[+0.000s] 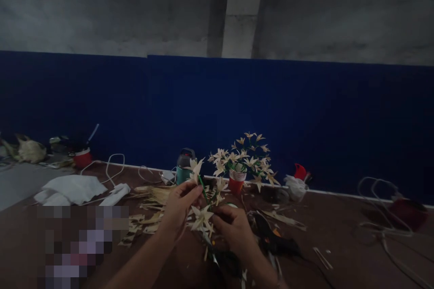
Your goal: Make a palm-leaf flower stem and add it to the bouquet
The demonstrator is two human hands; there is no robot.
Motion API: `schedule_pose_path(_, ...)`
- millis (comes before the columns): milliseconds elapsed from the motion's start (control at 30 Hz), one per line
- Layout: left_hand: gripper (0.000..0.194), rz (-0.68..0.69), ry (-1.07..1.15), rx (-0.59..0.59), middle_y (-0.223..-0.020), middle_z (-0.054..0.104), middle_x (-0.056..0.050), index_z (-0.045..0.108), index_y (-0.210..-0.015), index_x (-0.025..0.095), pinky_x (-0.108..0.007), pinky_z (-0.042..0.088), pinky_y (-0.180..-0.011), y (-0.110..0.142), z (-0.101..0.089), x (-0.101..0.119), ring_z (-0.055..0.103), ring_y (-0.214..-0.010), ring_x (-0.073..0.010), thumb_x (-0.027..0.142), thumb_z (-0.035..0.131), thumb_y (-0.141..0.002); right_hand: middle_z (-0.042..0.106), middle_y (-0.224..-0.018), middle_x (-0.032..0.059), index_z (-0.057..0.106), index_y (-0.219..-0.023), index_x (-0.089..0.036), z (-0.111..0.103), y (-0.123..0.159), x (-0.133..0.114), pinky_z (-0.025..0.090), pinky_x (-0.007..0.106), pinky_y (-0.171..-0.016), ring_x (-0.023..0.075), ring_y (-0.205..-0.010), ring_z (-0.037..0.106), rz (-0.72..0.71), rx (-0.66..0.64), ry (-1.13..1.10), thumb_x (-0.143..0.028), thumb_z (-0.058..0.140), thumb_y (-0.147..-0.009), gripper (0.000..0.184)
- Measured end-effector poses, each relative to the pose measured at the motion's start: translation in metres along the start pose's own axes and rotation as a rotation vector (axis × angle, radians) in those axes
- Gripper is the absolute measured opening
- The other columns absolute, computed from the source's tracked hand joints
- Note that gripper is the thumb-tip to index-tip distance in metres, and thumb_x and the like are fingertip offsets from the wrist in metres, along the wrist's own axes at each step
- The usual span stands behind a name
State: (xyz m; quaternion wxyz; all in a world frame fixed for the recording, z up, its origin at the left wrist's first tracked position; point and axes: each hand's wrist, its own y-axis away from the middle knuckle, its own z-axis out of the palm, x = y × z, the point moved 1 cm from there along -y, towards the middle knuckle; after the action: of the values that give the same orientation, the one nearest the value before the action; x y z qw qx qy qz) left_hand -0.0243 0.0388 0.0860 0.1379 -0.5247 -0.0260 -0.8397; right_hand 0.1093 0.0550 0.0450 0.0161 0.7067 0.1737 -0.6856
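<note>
My left hand pinches a green-wrapped stem of an artificial flower spray, just below a pale, pointed-petal blossom. Close to a lower blossom of the same spray, my right hand has its fingers curled and pressed together against the stem area. Exactly what lies between the right fingertips is partly hidden. More cream blossoms hang between the two hands. Behind them, a red-and-white cup holds a full bunch of similar flowers on green stems.
Dried husk strips spread left of my hands. A black glue gun with a cord lies to the right. Along the blue wall panel stand a teal jug and a white plastic bag. White cloth lies left.
</note>
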Motion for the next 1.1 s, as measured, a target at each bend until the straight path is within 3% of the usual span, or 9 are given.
schedule_pose_path(167, 0.024, 0.019, 0.083, 0.032, -0.048, 0.056, 0.004, 0.054, -0.060, 0.014, -0.015, 0.037, -0.044, -0.001, 0.008, -0.008, 0.049, -0.044, -0.0062, 0.027, 0.074, -0.056, 0.055, -0.051, -0.0009, 0.065, -0.058, -0.014, 0.004, 0.000, -0.003, 0.033, 0.021, -0.041, 0.0089, -0.042, 0.041, 0.106, 0.001, -0.181, -0.035, 0.069, -0.056, 0.021)
schedule_pose_path(300, 0.026, 0.041, 0.143, 0.095, -0.052, 0.057, 0.004, 0.056, -0.064, 0.015, -0.016, 0.038, -0.045, 0.001, 0.012, -0.016, 0.049, -0.046, -0.0066, 0.030, 0.074, -0.055, 0.049, -0.041, -0.0033, 0.060, -0.052, -0.015, 0.005, 0.001, 0.000, 0.028, 0.019, -0.037, 0.0077, -0.038, 0.037, 0.088, 0.002, -0.192, -0.038, 0.070, -0.057, 0.026)
schedule_pose_path(400, 0.024, 0.111, 0.124, 0.066, -0.054, 0.056, 0.004, 0.056, -0.066, 0.016, -0.017, 0.040, -0.047, 0.003, 0.013, -0.018, 0.049, -0.048, -0.0067, 0.031, 0.073, -0.058, 0.046, -0.039, -0.0045, 0.058, -0.051, -0.015, 0.005, 0.003, 0.000, 0.027, 0.019, -0.037, 0.0072, -0.037, 0.036, 0.099, 0.007, -0.238, -0.042, 0.070, -0.057, 0.030)
schedule_pose_path(567, 0.021, 0.263, -0.037, 0.083, -0.055, 0.056, 0.003, 0.058, -0.065, 0.017, -0.019, 0.041, -0.051, 0.007, 0.006, -0.027, 0.051, -0.051, -0.0094, 0.033, 0.070, -0.061, 0.047, -0.044, -0.0045, 0.056, -0.051, -0.014, 0.010, 0.007, -0.003, 0.029, 0.019, -0.041, 0.0067, -0.039, 0.039, 0.190, -0.010, -0.308, -0.039, 0.072, -0.056, 0.030)
schedule_pose_path(700, 0.020, 0.293, -0.069, 0.139, -0.053, 0.055, 0.003, 0.056, -0.056, 0.018, -0.021, 0.042, -0.054, 0.009, -0.001, -0.036, 0.052, -0.055, -0.0125, 0.030, 0.072, -0.058, 0.046, -0.045, -0.0053, 0.053, -0.050, -0.015, 0.012, 0.009, 0.001, 0.029, 0.018, -0.042, 0.0064, -0.042, 0.039, 0.237, 0.002, -0.386, -0.035, 0.073, -0.055, 0.028)
schedule_pose_path(867, 0.018, 0.336, -0.072, 0.080, -0.070, 0.063, -0.003, 0.065, -0.071, 0.017, -0.023, 0.044, -0.060, 0.003, -0.006, -0.028, 0.056, -0.065, -0.0161, 0.024, 0.072, -0.056, 0.046, -0.043, -0.0046, 0.056, -0.051, -0.014, 0.005, 0.006, 0.004, 0.029, 0.018, -0.041, 0.0064, -0.041, 0.038, 0.208, -0.049, -0.339, -0.037, 0.073, -0.056, 0.029)
schedule_pose_path(1000, 0.023, 0.167, 0.037, 0.003, -0.065, 0.059, 0.002, 0.063, -0.080, 0.016, -0.016, 0.037, -0.046, -0.011, -0.008, -0.018, 0.049, -0.049, -0.0072, 0.026, 0.069, -0.060, 0.048, -0.045, -0.0045, 0.060, -0.052, -0.014, -0.001, 0.004, -0.003, 0.032, 0.018, -0.042, 0.0060, -0.041, 0.039, 0.262, -0.092, -0.308, -0.037, 0.076, -0.050, 0.029)
schedule_pose_path(1100, 0.022, 0.022, 0.065, -0.088, -0.052, 0.052, 0.004, 0.060, -0.069, 0.013, -0.014, 0.029, -0.038, -0.017, -0.009, -0.012, 0.041, -0.039, -0.0031, 0.033, 0.068, -0.062, 0.050, -0.045, -0.0043, 0.061, -0.052, -0.014, -0.001, 0.003, -0.005, 0.032, 0.018, -0.040, 0.0056, -0.039, 0.039, 0.282, -0.086, -0.291, -0.037, 0.078, -0.045, 0.029)
